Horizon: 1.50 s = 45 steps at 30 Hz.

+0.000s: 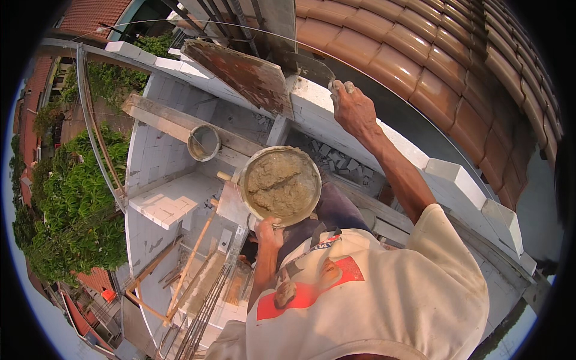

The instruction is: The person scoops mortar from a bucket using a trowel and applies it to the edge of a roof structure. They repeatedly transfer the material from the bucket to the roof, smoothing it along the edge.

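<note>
My left hand (269,234) is closed on the near rim of a round bucket (244,187). Wet grey mortar (282,180) fills it close to the brim, with a groove across its rough surface. My right arm stretches forward over the white block wall (315,95). The fingers of my right hand (355,109) are closed around what looks like a trowel (313,67); its grey blade points left at the wall top, and its handle is hidden in my fist. Beside the blade, a mortar-stained board (243,75) leans at a column.
A second bucket (204,143) stands on a wooden plank (174,123) to the left. Broken block pieces (342,161) lie below the wall. Glossy brown roof tiles (402,57) rise beyond it. Thin steel bars (201,312) and a wooden frame (147,309) are at lower left, far below.
</note>
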Each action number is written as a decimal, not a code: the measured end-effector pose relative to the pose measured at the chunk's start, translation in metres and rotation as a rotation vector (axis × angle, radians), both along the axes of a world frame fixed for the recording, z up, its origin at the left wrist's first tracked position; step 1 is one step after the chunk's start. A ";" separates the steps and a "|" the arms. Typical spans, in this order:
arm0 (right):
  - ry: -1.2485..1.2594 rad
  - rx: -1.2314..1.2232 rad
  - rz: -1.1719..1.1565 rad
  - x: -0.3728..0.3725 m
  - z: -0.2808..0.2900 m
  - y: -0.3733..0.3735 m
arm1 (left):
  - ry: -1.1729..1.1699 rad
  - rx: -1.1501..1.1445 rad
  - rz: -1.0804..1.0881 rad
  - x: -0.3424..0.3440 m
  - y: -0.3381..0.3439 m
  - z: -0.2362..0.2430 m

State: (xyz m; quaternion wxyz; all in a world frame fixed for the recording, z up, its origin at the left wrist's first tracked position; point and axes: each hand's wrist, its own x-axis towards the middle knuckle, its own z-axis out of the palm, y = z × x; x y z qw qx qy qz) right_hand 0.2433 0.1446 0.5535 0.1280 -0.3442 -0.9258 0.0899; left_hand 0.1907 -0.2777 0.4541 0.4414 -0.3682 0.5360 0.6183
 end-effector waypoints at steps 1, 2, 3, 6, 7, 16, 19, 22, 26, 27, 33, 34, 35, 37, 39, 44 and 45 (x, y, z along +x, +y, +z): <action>0.032 -0.062 -0.007 0.017 0.004 -0.004 | 0.041 0.007 -0.028 0.001 0.004 0.006; 0.061 -0.131 -0.005 0.032 0.007 -0.010 | 0.024 0.020 0.004 0.000 0.010 0.011; 0.043 -0.168 0.046 0.048 0.009 -0.018 | 0.014 0.017 0.041 0.001 0.013 0.017; -0.112 -0.272 0.177 0.077 0.028 -0.039 | 0.026 -0.002 0.046 0.001 0.018 0.016; -0.220 -0.296 0.219 0.079 0.037 -0.046 | 0.038 -0.014 0.033 0.002 0.011 0.007; -0.593 -0.405 0.506 0.020 -0.021 -0.097 | 0.130 -0.010 -0.138 0.001 0.012 0.011; -0.636 -0.478 0.739 0.010 -0.059 -0.102 | 0.140 0.064 -0.161 0.000 0.019 0.026; -0.535 -0.600 0.775 0.005 -0.072 -0.110 | 0.163 0.137 -0.195 -0.001 0.010 0.026; -0.382 -0.666 0.753 0.026 -0.074 -0.112 | 0.213 0.168 -0.096 -0.002 0.021 0.043; -0.362 -0.681 0.750 0.028 -0.062 -0.111 | 0.196 0.168 -0.088 -0.003 0.020 0.042; -0.249 -0.802 0.613 0.047 -0.037 -0.120 | 0.149 0.060 -0.102 -0.006 0.011 0.017; -0.252 -0.820 0.569 0.048 -0.031 -0.121 | 0.135 0.013 -0.088 -0.006 0.011 0.009; -0.251 -0.881 0.529 0.050 -0.024 -0.123 | 0.122 -0.035 -0.075 -0.006 0.009 0.001; -0.232 -0.974 0.424 0.057 -0.008 -0.121 | 0.100 -0.032 -0.103 -0.009 0.015 0.006; -0.230 -1.030 0.360 0.063 0.016 -0.115 | 0.081 -0.017 -0.042 -0.011 0.023 0.018; -0.201 -1.019 0.129 0.089 0.046 -0.092 | 0.074 -0.033 -0.069 -0.010 0.018 0.007; -0.169 -0.996 0.093 0.096 0.048 -0.085 | 0.080 -0.017 -0.058 -0.010 0.020 0.010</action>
